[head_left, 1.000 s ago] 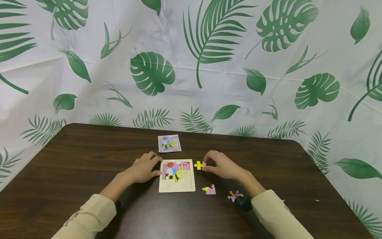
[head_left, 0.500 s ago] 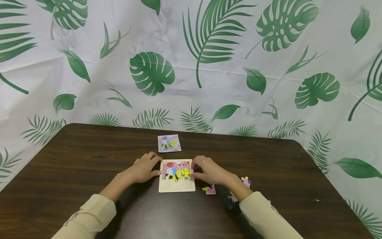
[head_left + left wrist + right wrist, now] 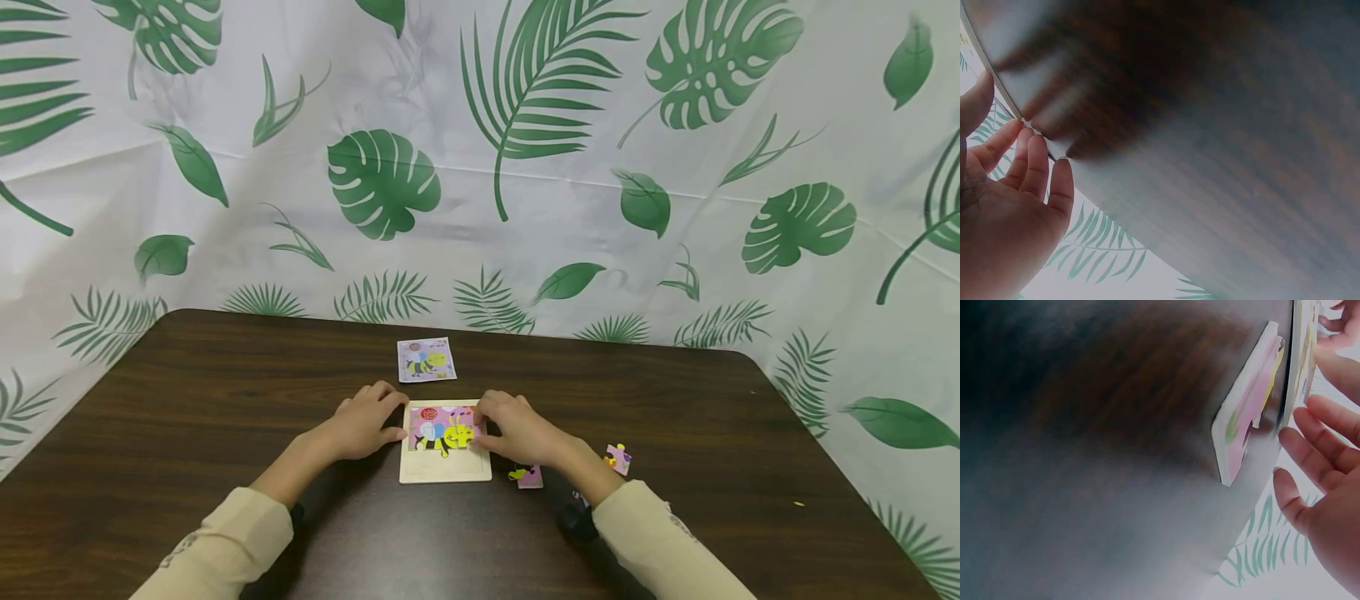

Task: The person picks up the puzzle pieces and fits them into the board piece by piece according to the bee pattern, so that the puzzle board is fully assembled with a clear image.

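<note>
A wooden puzzle board lies on the table, its upper part filled with bee-picture pieces and its lower part bare wood. My left hand rests against the board's left edge, thumb and fingertips touching it. At the right side of the board, my right hand pinches a yellow-and-pink puzzle piece between thumb and index finger, low over the picture. That piece's pink end is mostly covered by the fingers. In the right wrist view the other fingers are loosely spread, and the pinched piece is hidden.
A pink-and-yellow loose piece lies right of the board, under the right wrist. Another loose piece is farther right, and one more is mostly hidden by the right forearm. A bee picture card lies behind the board on the dark table.
My right hand has moved left with the yellow-and-pink puzzle piece, from beside the board to over its right part, and the piece now sits lower against the picture. My left hand has stayed put.
</note>
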### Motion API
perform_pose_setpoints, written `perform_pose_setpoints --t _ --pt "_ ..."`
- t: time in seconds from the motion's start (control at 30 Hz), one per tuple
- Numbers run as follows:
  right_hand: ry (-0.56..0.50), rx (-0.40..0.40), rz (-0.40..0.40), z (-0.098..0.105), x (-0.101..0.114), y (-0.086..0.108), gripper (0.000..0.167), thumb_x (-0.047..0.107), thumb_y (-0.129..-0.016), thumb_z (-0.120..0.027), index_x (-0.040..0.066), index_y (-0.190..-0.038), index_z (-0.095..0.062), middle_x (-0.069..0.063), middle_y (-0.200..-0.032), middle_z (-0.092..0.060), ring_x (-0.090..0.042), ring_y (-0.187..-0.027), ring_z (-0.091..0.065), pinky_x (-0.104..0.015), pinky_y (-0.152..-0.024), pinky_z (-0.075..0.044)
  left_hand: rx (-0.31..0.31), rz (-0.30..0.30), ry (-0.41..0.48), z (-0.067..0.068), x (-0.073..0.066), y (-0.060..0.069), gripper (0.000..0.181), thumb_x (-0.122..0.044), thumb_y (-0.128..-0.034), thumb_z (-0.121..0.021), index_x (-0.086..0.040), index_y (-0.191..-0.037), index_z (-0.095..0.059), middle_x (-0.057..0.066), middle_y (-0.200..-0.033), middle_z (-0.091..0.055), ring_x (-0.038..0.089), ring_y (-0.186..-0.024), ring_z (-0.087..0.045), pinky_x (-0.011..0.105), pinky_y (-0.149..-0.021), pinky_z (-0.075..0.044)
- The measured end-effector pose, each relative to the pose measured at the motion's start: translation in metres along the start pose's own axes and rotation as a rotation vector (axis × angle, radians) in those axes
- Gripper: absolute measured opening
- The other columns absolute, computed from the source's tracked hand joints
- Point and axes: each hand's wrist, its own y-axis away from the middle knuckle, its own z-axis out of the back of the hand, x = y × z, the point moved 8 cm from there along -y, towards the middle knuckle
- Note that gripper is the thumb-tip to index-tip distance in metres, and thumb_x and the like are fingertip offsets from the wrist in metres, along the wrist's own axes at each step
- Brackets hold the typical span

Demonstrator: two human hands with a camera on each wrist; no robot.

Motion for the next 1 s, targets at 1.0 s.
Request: perform_pose_setpoints --t 1.0 --pt "-0.015 0.023 0.034 -0.0011 0.0030 0.0020 0.016 0.017 -0.082 -0.070 0.009 -0.092 -0.061 0.001 -0.088 -0.049 -0.018 -0.085 -0.047 -0.033 -0.070 -0.031 -0.008 -0.001 -0.017 0.0001 -0.0017 0.0015 0.042 -0.022 -0.0868 -0.063 -0.002 -0.122 -0.051 0.018 -0.117 -0.046 0.035 -0.109 -0.043 0.054 -0.083 -0.036"
